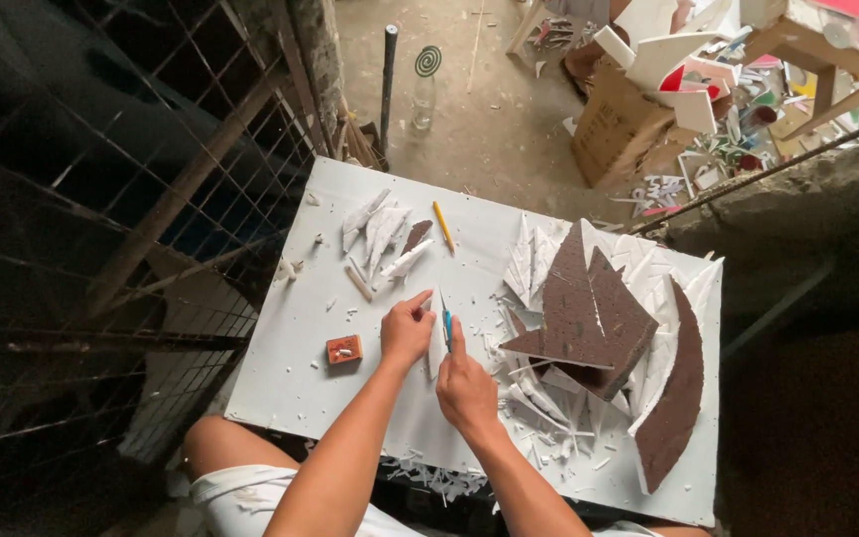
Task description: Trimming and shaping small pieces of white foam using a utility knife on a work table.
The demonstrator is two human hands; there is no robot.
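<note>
My right hand grips a blue-handled craft knife, blade pointing away from me. My left hand presses a small white foam piece against the white board, right beside the knife. Both hands meet near the middle of the board. A pile of cut white pointed pieces lies further away on the left. To the right is a heap of brown-faced foam sheets and a long curved brown piece.
A small orange block sits left of my hands. A yellow pencil lies at the far side. White scraps litter the right part. A metal grid fence stands left; a cardboard box and offcuts lie on the floor beyond.
</note>
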